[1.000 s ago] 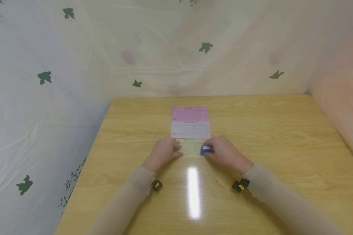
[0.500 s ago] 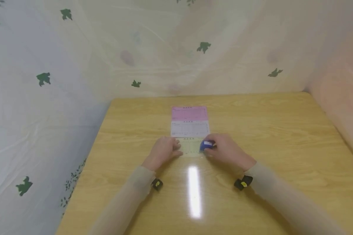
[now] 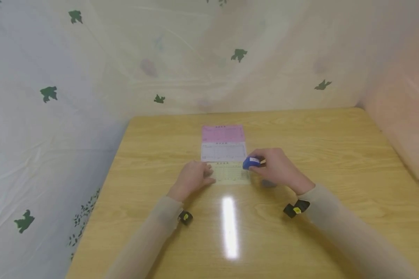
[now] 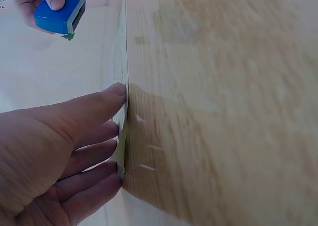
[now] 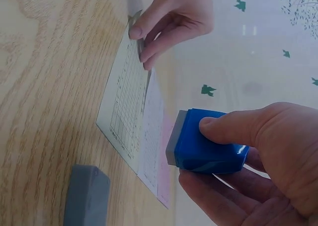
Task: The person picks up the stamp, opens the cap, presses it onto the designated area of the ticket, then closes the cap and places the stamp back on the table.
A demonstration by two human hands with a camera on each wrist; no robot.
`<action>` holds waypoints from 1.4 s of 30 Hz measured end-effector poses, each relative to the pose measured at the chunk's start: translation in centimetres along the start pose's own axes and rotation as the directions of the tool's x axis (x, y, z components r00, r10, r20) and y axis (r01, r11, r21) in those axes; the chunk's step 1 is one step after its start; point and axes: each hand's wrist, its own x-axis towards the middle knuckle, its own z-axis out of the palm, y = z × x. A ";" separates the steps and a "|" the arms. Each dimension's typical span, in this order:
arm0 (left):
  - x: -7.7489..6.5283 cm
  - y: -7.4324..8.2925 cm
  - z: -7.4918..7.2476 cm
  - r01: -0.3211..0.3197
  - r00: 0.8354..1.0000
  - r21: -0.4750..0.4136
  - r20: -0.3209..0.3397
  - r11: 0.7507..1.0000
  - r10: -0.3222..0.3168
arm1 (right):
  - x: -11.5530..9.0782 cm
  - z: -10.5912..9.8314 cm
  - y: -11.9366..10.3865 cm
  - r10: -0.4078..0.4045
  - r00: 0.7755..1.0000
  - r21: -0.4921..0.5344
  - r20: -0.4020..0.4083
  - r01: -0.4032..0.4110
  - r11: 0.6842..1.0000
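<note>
A blue rubber stamp [image 5: 211,141] with a grey face end is in my right hand [image 3: 277,168], pinched between thumb and fingers. It is raised over the right end of a pale yellow printed slip [image 3: 227,174]. My left hand [image 3: 192,178] rests on the left end of that slip, thumb [image 4: 118,89] and fingertips pressing along it, where the paper curls up slightly. Beyond lie a white slip [image 3: 223,152] and a pink slip [image 3: 222,134], lined up in a column with the yellow one. Below my right hand, a grey stamp cap [image 5: 87,196] stands on the table.
The wooden table [image 3: 160,143] reaches back to a pale curtain [image 3: 195,58] with green bird shapes, which also hangs at both sides. A bright light reflection lies on the tabletop in front of the slips.
My right hand has lifted the stamp off the yellow slip and moved it up and right, bringing the grey cap into sight. My left hand stays on the slip.
</note>
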 end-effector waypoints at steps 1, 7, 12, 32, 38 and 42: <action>0.0 0.0 0.0 0.002 1.000 -0.006 0.001 1.000 -0.002 | 0.0 0.0 0.0 0.000 1.000 -0.002 0.000 0.000 1.000; -0.1 0.0 -0.2 0.001 1.000 -0.028 -0.006 1.000 -0.001 | 0.0 0.1 0.3 -0.001 1.000 -0.003 0.001 0.001 1.000; -0.4 -0.1 -0.9 0.012 0.995 -0.070 -0.097 0.997 -0.019 | -0.1 -0.2 0.5 0.027 1.000 -0.002 0.005 -0.027 1.000; 0.7 -0.2 -1.1 0.145 0.977 -0.287 -0.112 0.947 -0.183 | -0.2 -0.8 1.0 0.067 0.998 0.000 0.021 -0.067 0.998; 2.7 -0.4 -1.0 0.072 0.985 -0.145 -0.147 0.987 -0.094 | 0.1 -0.9 1.3 0.058 0.998 0.004 0.009 -0.058 0.998; 3.6 -0.9 -0.1 0.090 0.991 -0.139 -0.086 0.986 -0.102 | 0.2 -0.9 1.3 0.060 0.998 0.009 0.005 -0.060 0.998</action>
